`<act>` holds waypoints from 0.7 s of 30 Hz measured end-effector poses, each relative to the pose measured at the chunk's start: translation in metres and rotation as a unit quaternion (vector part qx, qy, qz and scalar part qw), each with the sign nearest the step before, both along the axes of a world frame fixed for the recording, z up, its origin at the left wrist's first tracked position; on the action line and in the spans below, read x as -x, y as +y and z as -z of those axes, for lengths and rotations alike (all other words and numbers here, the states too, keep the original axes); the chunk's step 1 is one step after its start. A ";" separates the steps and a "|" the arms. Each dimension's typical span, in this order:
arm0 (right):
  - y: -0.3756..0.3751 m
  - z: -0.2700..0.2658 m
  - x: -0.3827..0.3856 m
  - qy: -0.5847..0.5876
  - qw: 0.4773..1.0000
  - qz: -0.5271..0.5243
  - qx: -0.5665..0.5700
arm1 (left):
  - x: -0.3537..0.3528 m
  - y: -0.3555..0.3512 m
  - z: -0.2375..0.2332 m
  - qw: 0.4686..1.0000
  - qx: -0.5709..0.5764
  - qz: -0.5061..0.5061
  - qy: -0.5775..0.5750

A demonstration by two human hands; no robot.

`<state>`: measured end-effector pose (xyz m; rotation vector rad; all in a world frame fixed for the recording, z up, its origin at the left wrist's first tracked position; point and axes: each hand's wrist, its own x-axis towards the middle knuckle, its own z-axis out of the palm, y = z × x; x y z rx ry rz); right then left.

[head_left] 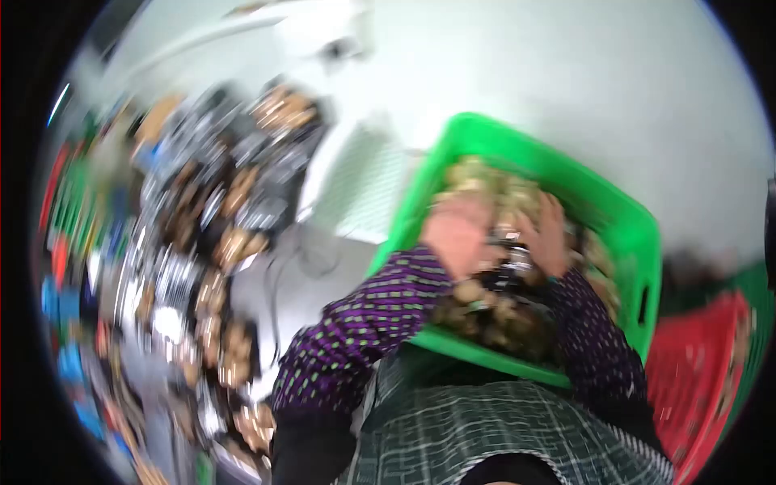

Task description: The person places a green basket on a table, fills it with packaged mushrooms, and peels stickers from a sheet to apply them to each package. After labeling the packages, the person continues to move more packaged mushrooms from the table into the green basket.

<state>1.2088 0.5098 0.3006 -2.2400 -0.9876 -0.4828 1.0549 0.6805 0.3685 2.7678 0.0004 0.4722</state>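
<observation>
Both my hands reach down into a green plastic crate [618,182] filled with pale and brown lumps that look like mushrooms [501,319]. My left hand [461,234] lies over the contents on the left side, its fingers smeared by motion. Opposite it, my right hand [546,238] has its fingers pointing away from me and partly apart, against the contents. In the gap between the hands shows a dark, shiny thing [511,263], perhaps a wrapped tray. Blur hides whether either hand grips it.
Left of me, many film-wrapped dark trays with brown contents [234,356] crowd a metal table [311,283]. A white perforated basket [360,182] sits beside the green crate. A red crate [695,364] stands at right. Thin dark cables [275,299] cross the table.
</observation>
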 end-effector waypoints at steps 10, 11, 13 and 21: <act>0.053 -0.071 0.061 0.039 0.991 -0.129 0.016 | 0.402 0.117 0.081 0.801 -0.056 -0.595 -0.015; 0.081 -0.094 0.088 0.117 0.974 -0.193 0.015 | 0.432 0.113 0.069 0.747 -0.027 -0.665 -0.001; 0.146 -0.110 0.138 0.215 0.915 -0.338 0.036 | 0.500 0.118 0.106 0.607 -0.001 -0.782 0.143; 0.345 0.031 0.361 0.533 0.592 -0.512 0.321 | 0.538 0.170 0.098 0.601 0.119 -0.790 -0.001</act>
